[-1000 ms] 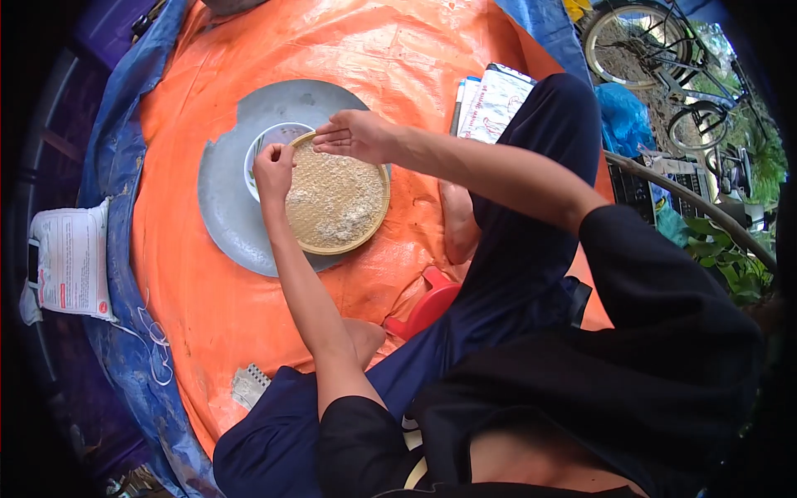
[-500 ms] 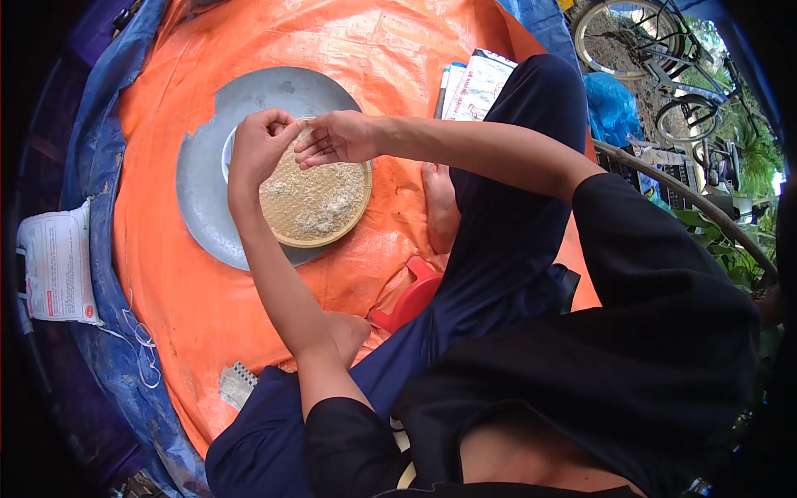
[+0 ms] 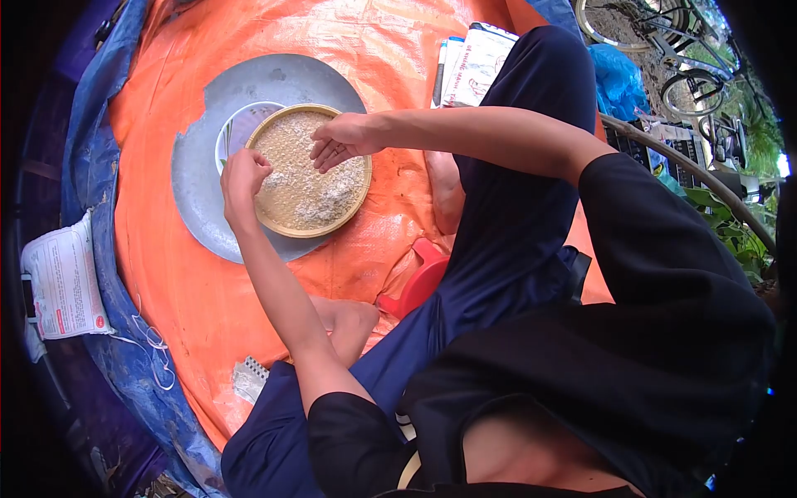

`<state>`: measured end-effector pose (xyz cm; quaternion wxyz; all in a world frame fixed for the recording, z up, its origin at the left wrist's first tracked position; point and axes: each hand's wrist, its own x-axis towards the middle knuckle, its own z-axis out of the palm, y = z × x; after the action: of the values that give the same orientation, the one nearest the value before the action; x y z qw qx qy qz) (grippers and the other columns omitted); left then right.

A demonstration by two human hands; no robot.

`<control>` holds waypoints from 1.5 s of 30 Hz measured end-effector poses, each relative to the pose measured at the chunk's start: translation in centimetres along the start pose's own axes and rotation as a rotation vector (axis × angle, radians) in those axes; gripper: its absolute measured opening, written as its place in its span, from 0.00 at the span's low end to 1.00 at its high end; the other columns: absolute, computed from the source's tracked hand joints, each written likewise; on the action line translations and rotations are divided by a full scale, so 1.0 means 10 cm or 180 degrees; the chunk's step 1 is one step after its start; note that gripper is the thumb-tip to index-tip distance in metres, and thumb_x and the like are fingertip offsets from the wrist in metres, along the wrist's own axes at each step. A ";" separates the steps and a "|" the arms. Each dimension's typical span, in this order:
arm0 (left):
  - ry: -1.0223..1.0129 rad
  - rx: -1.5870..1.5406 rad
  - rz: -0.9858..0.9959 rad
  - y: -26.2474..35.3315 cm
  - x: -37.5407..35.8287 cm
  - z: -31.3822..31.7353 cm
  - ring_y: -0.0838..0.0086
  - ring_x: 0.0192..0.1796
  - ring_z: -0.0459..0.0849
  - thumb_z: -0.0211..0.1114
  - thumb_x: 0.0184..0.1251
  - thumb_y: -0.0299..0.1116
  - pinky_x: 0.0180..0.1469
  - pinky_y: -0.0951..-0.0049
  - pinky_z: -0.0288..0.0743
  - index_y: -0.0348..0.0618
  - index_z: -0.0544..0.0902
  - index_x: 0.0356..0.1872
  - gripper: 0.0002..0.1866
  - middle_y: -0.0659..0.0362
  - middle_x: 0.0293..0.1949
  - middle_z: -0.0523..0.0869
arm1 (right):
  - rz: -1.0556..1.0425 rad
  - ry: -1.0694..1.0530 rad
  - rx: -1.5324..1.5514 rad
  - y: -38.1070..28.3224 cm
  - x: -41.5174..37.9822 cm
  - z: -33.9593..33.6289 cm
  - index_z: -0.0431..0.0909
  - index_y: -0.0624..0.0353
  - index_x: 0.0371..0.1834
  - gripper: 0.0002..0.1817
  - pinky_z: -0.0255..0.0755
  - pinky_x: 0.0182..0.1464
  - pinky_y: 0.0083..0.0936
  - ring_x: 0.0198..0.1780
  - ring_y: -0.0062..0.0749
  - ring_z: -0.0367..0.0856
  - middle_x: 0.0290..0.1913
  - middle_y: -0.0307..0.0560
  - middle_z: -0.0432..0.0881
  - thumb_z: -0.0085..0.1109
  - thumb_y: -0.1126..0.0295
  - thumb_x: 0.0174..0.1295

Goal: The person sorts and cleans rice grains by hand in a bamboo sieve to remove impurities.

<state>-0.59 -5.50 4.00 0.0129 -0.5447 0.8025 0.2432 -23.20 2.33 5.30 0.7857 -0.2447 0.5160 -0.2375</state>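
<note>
A round, shallow woven basket (image 3: pixel 274 197) with a yellowish rim holds pale, crumbly grains or flakes (image 3: pixel 326 202), heaped mostly toward its near right part. Under its left side shows a white-rimmed round plate (image 3: pixel 241 124), and both rest on a large round grey metal tray (image 3: pixel 193 199). My left hand (image 3: pixel 244 178) is closed at the basket's left edge, fingers curled together; what they hold, if anything, is hidden. A green sliver shows beside it at the plate's edge. Over the basket's upper right, my right hand (image 3: pixel 342 139) is open, fingers stretched out, with nothing visible in it.
An orange tarp (image 3: pixel 149 274) with a blue border (image 3: pixel 108 315) covers the ground. A red plastic piece (image 3: pixel 419 282) lies by my leg. Printed bags (image 3: pixel 481 66) sit at the upper right, a white sack (image 3: pixel 66 278) at left. Bicycles (image 3: pixel 693 91) stand beyond.
My left hand has moved down and away from my right hand, uncovering more of the basket and plate. My right hand has shifted slightly right. The view has moved a little.
</note>
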 end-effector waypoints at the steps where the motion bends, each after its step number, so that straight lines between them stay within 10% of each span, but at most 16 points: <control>1: -0.0013 0.0087 -0.0006 0.02 -0.01 0.05 0.65 0.29 0.86 0.72 0.48 0.31 0.36 0.65 0.78 0.42 0.88 0.29 0.07 0.52 0.26 0.87 | -0.0005 0.0024 -0.0003 -0.01 -0.01 0.01 0.67 0.82 0.56 0.26 0.78 0.57 0.29 0.52 0.46 0.83 0.53 0.69 0.77 0.42 0.62 0.72; 22: 0.0018 0.0439 0.0373 -0.08 0.05 0.30 0.55 0.37 0.88 0.72 0.38 0.22 0.41 0.59 0.80 0.40 0.88 0.25 0.08 0.44 0.33 0.87 | -0.0004 0.0010 0.0199 -0.10 -0.09 -0.01 0.70 0.78 0.54 0.24 0.76 0.59 0.31 0.53 0.44 0.81 0.50 0.63 0.79 0.41 0.60 0.74; 45: 0.0419 0.1377 0.0656 0.12 -0.16 0.42 0.57 0.35 0.88 0.58 0.56 0.23 0.35 0.59 0.79 0.38 0.87 0.27 0.08 0.45 0.32 0.86 | -0.0059 -0.0078 0.0398 -0.09 -0.26 0.02 0.70 0.77 0.54 0.24 0.77 0.58 0.30 0.53 0.45 0.81 0.49 0.62 0.80 0.42 0.60 0.74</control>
<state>-2.00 -2.10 1.17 0.0521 -0.4591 0.8864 0.0299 -24.05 3.36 7.75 0.8035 -0.2028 0.4883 -0.2736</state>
